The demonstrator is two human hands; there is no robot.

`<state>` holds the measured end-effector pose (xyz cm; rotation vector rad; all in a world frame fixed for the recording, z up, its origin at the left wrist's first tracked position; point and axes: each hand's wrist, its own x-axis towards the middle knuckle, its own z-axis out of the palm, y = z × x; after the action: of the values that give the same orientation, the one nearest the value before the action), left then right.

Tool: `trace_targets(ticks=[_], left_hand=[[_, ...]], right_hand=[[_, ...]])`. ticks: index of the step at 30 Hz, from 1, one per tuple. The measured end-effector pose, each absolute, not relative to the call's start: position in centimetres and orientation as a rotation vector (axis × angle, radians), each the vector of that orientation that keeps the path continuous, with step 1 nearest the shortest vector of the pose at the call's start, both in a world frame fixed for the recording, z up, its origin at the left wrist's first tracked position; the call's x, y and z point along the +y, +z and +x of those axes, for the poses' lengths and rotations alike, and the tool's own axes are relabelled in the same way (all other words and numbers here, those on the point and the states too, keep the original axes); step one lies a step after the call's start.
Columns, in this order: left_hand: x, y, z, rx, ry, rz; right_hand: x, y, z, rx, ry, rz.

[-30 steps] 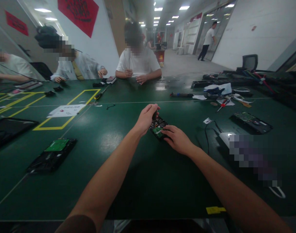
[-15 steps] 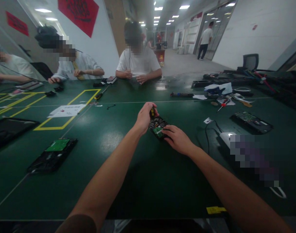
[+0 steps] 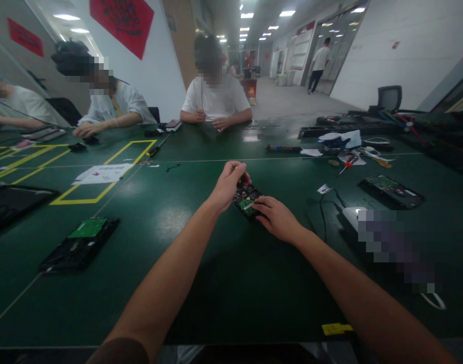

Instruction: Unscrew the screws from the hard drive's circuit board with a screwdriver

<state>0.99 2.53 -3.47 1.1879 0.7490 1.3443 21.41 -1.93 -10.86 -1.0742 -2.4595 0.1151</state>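
Note:
A small black hard drive [image 3: 247,198] with a green circuit board lies face up on the green table [image 3: 224,283] in front of me. My left hand [image 3: 228,185] is closed round a small screwdriver [image 3: 239,178] with a yellow and black handle, its tip down on the drive's far end. My right hand [image 3: 276,217] rests on the drive's near right side, fingers curled and pressed on it, holding it in place.
Another drive [image 3: 81,243] with a green board lies at the left, a third drive [image 3: 391,190] at the right. A black cable [image 3: 324,208], tools and papers [image 3: 345,149] lie right of centre. Three people sit across the table. Yellow tape outlines a rectangle [image 3: 102,174].
My left hand has shifted slightly on the screwdriver, turning it on the drive. The right hand stays put. A person at the far left has lowered an arm to the table.

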Motion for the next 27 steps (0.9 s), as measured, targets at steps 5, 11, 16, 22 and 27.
trace_targets(ticks=[5, 11, 16, 22, 27], left_hand=[[2.48, -3.35, 0.88, 0.755, 1.332, 1.228], [2.57, -3.02, 0.43, 0.871, 1.379, 1.342], [2.52, -2.96, 0.51, 0.758, 1.374, 1.259], [2.62, -2.99, 0.60, 0.735, 1.388, 1.188], [2.95, -3.40, 0.80, 0.817, 1.447, 1.157]], right_hand=[[-1.88, -10.92, 21.42, -2.464, 0.122, -1.082], [-1.91, -10.93, 21.48, -2.461, 0.110, -1.076], [-1.97, -10.91, 21.48, -2.457, 0.107, -1.081], [-1.87, -11.07, 21.48, -2.445, 0.113, -1.061], [-1.87, -11.01, 21.47, -2.448, 0.123, -1.056]])
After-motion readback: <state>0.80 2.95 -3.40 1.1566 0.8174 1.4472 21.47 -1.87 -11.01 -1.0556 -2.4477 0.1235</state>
